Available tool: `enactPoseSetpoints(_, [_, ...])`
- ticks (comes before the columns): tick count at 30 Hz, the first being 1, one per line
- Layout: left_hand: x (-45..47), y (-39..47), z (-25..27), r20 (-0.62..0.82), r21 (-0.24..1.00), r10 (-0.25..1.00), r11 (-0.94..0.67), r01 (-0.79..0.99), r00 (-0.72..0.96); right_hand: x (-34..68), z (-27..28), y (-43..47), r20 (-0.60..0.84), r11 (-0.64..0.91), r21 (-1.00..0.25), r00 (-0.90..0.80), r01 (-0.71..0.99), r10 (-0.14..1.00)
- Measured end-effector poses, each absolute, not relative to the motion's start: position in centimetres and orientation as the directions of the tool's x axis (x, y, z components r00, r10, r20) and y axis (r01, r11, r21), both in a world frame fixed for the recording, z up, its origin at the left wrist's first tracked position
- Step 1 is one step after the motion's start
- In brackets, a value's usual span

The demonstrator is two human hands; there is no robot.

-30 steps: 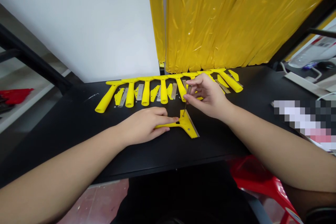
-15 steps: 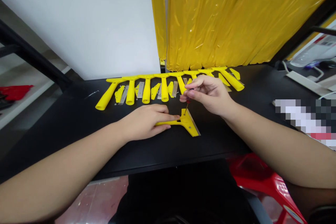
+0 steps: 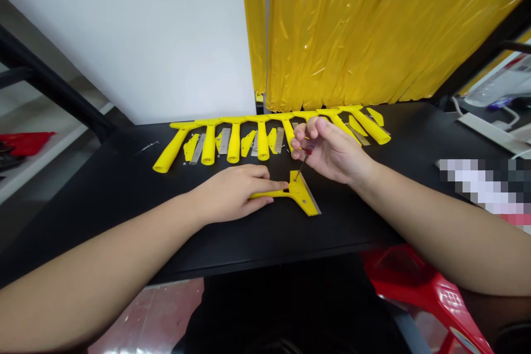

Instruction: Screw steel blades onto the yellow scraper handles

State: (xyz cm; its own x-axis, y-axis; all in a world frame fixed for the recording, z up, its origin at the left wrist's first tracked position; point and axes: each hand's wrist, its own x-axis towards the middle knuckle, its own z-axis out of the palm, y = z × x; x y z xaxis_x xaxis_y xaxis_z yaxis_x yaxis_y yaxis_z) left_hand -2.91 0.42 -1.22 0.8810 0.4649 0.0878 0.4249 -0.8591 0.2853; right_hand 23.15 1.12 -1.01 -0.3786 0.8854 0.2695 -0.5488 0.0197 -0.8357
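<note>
A yellow scraper (image 3: 306,197) lies flat on the black table, its metal blade edge facing right. My left hand (image 3: 236,193) is closed round the scraper's handle, with the index finger pressed near its head. In my right hand (image 3: 332,146) is a screwdriver (image 3: 308,150) with a dark red handle, held tilted. Its thin shaft runs down to the upper screw on the scraper's head; a second screw shows lower on the head. Part of the screwdriver's handle is hidden by my fingers.
Behind my hands stands a row of yellow scraper handles (image 3: 234,144), with yellow cover plates (image 3: 248,142), metal blades (image 3: 198,148) and small screws between them. Yellow plastic sheeting (image 3: 352,27) and a white panel (image 3: 166,38) rise at the back. A red stool (image 3: 427,287) is below right.
My right hand has turned and its fingers have rolled, so the screwdriver leans more to the right. My left hand still holds the scraper. The whole view has shifted slightly.
</note>
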Motion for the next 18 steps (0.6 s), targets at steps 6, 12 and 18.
enactPoseSetpoints(6, [-2.9, 0.4, -1.3, 0.087, 0.277, 0.457, -0.865, 0.419, 0.885, 22.5, -0.9, 0.7, 0.207, -0.049, -0.861, -0.436, -0.507, 0.876])
enactPoseSetpoints(12, [-2.8, 0.4, -1.3, 0.093, 0.275, 0.454, -0.867, 0.416, 0.886, 22.5, -0.5, 0.0, 0.247, -0.026, -0.820, -0.394, -0.572, 0.885])
enactPoseSetpoints(18, [-2.8, 0.5, -1.3, 0.096, 0.271, 0.456, -0.867, 0.418, 0.885, 22.3, -0.7, 0.2, 0.251, -0.009, -0.817, -0.371, -0.576, 0.894])
